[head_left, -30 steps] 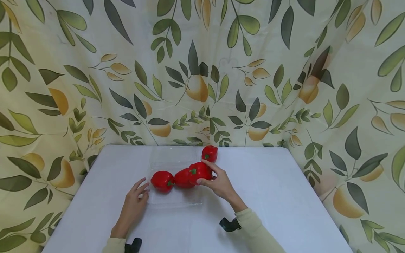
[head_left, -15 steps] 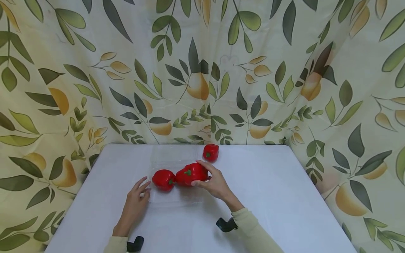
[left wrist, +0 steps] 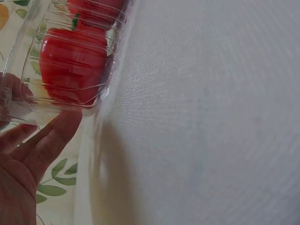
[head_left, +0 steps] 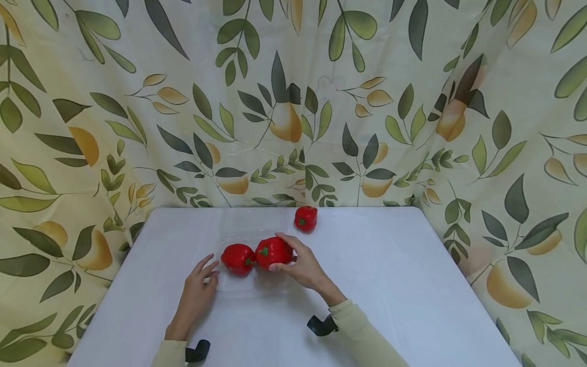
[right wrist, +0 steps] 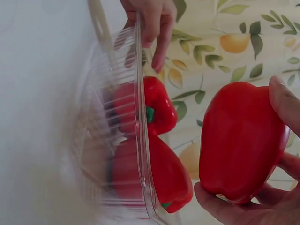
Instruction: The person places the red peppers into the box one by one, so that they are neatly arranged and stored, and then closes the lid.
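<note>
My right hand (head_left: 304, 267) grips a red bell pepper (right wrist: 241, 140) with a green stem, thumb and fingers at its sides, above a clear plastic clamshell box (head_left: 249, 294). Inside the box lies a red bell pepper (head_left: 237, 259) at the left. A second boxed bell pepper (right wrist: 171, 180) shows beside it in the right wrist view; in the head view the held one hides it. My left hand (head_left: 196, 293) touches the box's left end, fingers fairly straight at its wall and rim.
One more red bell pepper (head_left: 305, 219) sits on the white table (head_left: 390, 285) near its back edge, right of the box's raised lid (head_left: 254, 219). A leaf-and-fruit patterned cloth (head_left: 293, 102) hangs behind the table.
My right hand has carried the gripped bell pepper leftward, and it now covers the boxed one behind it. My left hand stays at the box's end.
</note>
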Available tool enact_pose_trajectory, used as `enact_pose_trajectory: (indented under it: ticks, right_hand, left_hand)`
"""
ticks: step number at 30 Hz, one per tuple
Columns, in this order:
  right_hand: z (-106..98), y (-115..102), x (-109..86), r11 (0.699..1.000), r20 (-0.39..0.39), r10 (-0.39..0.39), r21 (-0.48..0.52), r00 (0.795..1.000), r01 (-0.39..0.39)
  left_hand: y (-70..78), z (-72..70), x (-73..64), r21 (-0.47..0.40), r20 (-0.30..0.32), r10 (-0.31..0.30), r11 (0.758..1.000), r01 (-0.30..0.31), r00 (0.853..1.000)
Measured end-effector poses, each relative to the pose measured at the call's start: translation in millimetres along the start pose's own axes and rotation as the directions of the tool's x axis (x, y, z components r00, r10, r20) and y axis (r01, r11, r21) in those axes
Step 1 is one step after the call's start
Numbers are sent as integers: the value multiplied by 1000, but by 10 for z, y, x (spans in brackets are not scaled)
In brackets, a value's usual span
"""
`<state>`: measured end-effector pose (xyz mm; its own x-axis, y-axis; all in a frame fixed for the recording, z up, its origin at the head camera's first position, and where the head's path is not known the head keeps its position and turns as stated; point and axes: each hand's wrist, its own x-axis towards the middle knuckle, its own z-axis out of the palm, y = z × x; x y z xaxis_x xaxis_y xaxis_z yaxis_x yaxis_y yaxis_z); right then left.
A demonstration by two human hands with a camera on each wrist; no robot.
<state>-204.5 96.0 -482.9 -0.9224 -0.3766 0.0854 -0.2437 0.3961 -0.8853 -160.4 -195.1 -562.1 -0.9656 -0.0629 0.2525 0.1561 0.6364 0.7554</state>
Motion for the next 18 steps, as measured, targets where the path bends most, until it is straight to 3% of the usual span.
enact_pose_trajectory:
  ticks: [8, 18]
  right_hand:
    - [82, -45, -23, 1000, 30, -21, -5, 999, 22]
    - [203, -98, -30, 996, 11, -22, 82, 1000, 21]
  left_hand:
    - [19, -11, -11, 1, 0, 17, 1000, -17, 1000]
    - [15, -13, -4, 0, 3, 14, 1000, -14, 1000]
